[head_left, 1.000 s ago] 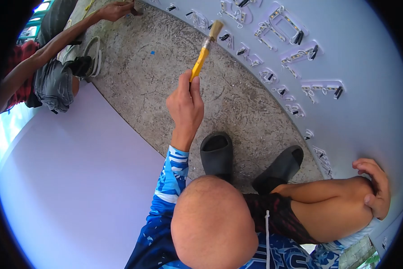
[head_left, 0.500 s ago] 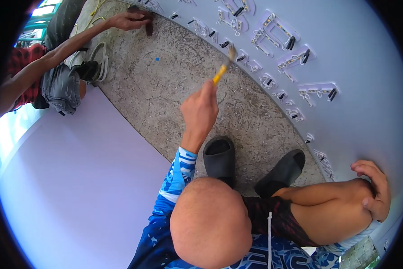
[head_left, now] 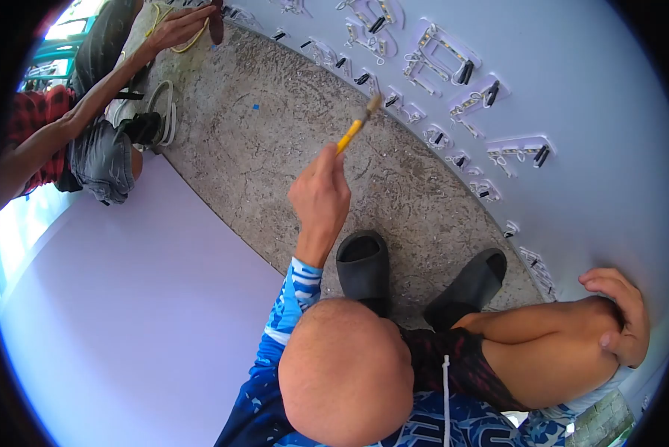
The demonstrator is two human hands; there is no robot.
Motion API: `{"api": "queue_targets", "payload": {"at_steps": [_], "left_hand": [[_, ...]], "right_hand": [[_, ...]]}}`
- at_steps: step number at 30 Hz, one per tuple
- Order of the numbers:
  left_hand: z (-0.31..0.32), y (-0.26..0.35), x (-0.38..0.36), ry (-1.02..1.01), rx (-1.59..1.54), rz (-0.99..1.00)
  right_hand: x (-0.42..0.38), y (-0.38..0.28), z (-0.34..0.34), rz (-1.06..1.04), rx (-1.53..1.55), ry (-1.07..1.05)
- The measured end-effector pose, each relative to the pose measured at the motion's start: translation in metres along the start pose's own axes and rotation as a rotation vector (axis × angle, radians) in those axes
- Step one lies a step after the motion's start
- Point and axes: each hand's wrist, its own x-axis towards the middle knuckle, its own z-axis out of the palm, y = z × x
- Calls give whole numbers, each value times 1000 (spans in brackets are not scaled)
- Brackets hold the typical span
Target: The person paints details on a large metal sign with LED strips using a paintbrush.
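My left hand (head_left: 321,190) is closed round the yellow handle of a small brush (head_left: 358,127). Its tan, slightly blurred bristle end points up and right over the concrete floor, near the panel's lower edge. The large pale panel (head_left: 573,97) carries cut-out letter shapes with LED strips, white wires and black connectors. My right hand (head_left: 623,313) lies over my right knee, fingers apart, holding no object. My other knee (head_left: 346,372) fills the lower middle, and my feet are in dark slides.
Another person's hand (head_left: 178,30) at the upper left holds a dark reddish-brown object (head_left: 216,22). A smooth white board (head_left: 126,298) covers the lower left. Rough concrete floor (head_left: 275,149) lies between board and panel, with a tiny blue scrap (head_left: 256,107) on it.
My left hand has drawn back slightly leftward with the brush. The other person's hand has moved up and left with the brown object. My right hand stays on the knee.
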Motion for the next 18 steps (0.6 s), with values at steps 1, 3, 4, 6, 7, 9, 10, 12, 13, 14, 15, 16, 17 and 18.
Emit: {"api": "queue_targets", "payload": {"at_steps": [1,3,4,6,7,9,10,12,13,14,15,16,17,18], "left_hand": [[-2,3,-1,-7,-4,3],[-9,11,-3,129,-142,-27],[-7,12,-4,129,-143,-29],[-3,14,-3,19,21,-10],[-1,9,-3,23,23,-10],[5,1,-6,10,40,-12],[5,0,-5,10,37,-7],[-2,4,-11,165,-148,-65],[-3,6,-12,160,-149,-68],[-2,7,-10,132,-104,5],[-3,8,-8,106,-57,77],[0,5,-7,115,-53,77],[4,0,-8,47,10,7],[6,-1,-9,-26,71,-65]], "right_hand": [[-1,1,0,0,8,-2],[-2,2,1,7,17,-10],[-2,3,1,-2,20,12],[0,2,2,-18,21,30],[0,1,2,-11,15,29],[0,0,0,-2,9,26],[1,2,0,-13,8,10],[-3,1,2,-5,17,-13],[-2,-1,2,14,9,-4],[-1,-2,1,26,-3,6],[-1,-1,2,20,-6,3],[-2,2,2,-2,-2,21],[-2,4,3,-22,1,41],[-1,1,3,-23,0,41]]}}
